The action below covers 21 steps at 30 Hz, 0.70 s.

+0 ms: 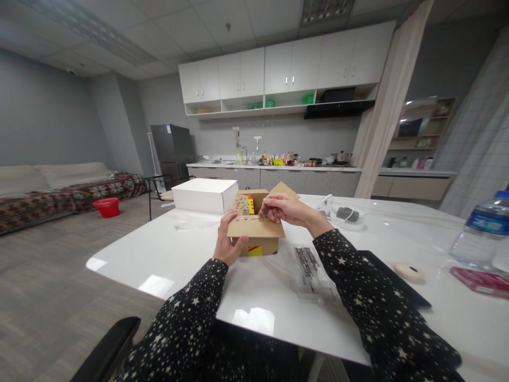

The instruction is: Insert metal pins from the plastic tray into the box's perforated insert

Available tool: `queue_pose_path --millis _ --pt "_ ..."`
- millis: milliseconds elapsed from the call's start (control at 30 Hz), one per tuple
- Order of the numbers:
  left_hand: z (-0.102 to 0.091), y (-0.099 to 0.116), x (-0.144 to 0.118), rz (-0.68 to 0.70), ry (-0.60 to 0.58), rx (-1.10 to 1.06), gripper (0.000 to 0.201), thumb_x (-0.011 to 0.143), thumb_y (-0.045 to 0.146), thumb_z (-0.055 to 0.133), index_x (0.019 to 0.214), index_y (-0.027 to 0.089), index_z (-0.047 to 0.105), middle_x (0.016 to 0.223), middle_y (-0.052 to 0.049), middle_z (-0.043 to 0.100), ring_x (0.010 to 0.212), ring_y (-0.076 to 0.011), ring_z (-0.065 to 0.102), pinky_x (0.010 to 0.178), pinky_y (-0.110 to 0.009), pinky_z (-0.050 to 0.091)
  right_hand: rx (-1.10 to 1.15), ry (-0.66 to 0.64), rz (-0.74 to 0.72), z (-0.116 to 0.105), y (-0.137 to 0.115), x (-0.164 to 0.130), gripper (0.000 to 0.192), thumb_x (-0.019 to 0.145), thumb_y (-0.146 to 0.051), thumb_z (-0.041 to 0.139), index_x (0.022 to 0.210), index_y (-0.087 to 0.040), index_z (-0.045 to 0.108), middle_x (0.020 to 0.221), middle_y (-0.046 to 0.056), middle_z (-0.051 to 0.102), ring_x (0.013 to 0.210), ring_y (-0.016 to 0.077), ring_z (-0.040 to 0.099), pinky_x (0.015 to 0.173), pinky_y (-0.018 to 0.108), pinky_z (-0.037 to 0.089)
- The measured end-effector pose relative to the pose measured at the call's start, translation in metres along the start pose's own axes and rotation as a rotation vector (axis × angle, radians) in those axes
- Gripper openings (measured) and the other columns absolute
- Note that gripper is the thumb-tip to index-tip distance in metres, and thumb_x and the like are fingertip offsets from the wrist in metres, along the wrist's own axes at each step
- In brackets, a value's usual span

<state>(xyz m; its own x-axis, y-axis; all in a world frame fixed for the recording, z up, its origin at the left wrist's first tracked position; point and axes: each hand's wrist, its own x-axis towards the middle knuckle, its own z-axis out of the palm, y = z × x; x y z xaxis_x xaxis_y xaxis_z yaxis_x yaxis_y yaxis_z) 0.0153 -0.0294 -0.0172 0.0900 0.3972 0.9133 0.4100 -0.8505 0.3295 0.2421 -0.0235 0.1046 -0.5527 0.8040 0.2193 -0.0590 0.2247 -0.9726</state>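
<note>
A brown cardboard box (260, 247) stands on the table with its flaps folded open. Along the far edge of its near flap (256, 229) runs a row of small round metallic pieces, and several more dot the left flap (242, 204). My left hand (228, 240) grips the near flap at its left side, thumb on the front. Over the flap's right end, my right hand (283, 208) is closed in a pinch at the row; what sits between the fingertips is too small to make out. Below my right forearm lies a clear plastic case (312, 273) with slim metal pieces in it.
Behind the box at left is a white box (204, 195). To the right are a white basket (350, 217) with a cable, a black flat panel (392, 278), a beige rounded object (409, 271), a pink packet (481, 281) and a large water bottle (479, 233).
</note>
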Motion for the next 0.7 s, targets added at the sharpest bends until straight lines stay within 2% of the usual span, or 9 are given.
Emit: queue_pose_path --millis 700 --pt "0.0 -0.0005 0.0002 0.001 0.003 -0.003 0.062 0.091 0.059 0.057 0.139 0.022 0.042 0.142 -0.016 0.05 0.144 -0.0342 0.04 0.119 -0.057 0.033 -0.003 0.007 -0.011 -0.0001 0.0013 0.001 0.024 0.092 -0.029 0.066 0.075 -0.013 0.065 0.073 0.007 0.072 0.049 0.0076 0.055 0.044 0.017 0.044"
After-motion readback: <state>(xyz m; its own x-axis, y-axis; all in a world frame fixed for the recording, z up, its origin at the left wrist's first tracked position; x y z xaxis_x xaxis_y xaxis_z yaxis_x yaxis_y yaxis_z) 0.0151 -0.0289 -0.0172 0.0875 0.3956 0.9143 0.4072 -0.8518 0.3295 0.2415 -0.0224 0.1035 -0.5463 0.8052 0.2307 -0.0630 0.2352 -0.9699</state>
